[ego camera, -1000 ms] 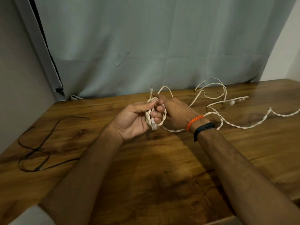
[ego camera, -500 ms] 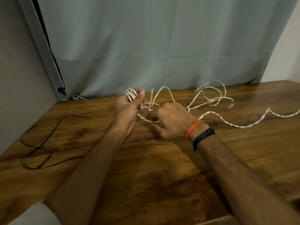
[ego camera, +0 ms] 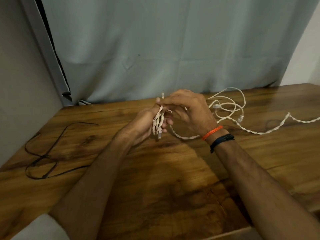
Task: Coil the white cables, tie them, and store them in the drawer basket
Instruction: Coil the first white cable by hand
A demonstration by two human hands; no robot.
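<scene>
Hands meet above the brown wooden table (ego camera: 155, 179): left hand (ego camera: 143, 125) clenches a small coil of twisted white cable (ego camera: 158, 123), right hand (ego camera: 188, 110) pinches its strand, loose tail (ego camera: 259, 133) trailing right; thin black cord (ego camera: 48, 153) lies left.

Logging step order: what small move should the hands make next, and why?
Probably lay another loop onto the coil held in the left hand; the right hand pinches the strand at its top, and much twisted white cable lies loose on the table.
</scene>
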